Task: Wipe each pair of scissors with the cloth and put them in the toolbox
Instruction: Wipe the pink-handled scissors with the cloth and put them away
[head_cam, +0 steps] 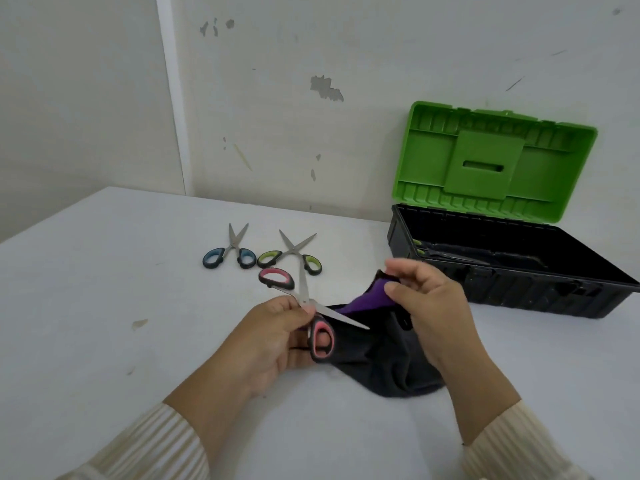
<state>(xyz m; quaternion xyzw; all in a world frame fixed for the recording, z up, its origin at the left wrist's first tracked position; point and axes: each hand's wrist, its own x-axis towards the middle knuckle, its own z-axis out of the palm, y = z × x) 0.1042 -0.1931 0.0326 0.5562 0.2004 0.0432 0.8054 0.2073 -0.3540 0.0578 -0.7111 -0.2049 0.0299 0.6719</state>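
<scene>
Item 1: toolbox (519, 296), black base, green lid (491, 161) standing open, at the right rear of the white worktop (104, 289). The interior is dark. A long object with yellow-green ends (417, 242) lies inside at the left end, but what it is cannot be made out.

Item 2: pink-handled scissors (306, 306), blades spread wide, held above the worktop near centre. The left hand (277, 334) grips them with fingers curled about the pivot and a fingertip showing through the lower loop. Its other fingers are hidden.

Item 3: cloth (381, 362), dark with a purple face, lying just right of the left hand, partly covered. The right hand (429, 306) pinches its raised upper edge.

Item 4: blue-handled scissors (228, 252) and green-handled scissors (294, 254), side by side on the worktop behind the hands.

Both ribbed sleeves are cut off by the lower frame edge.
</scene>
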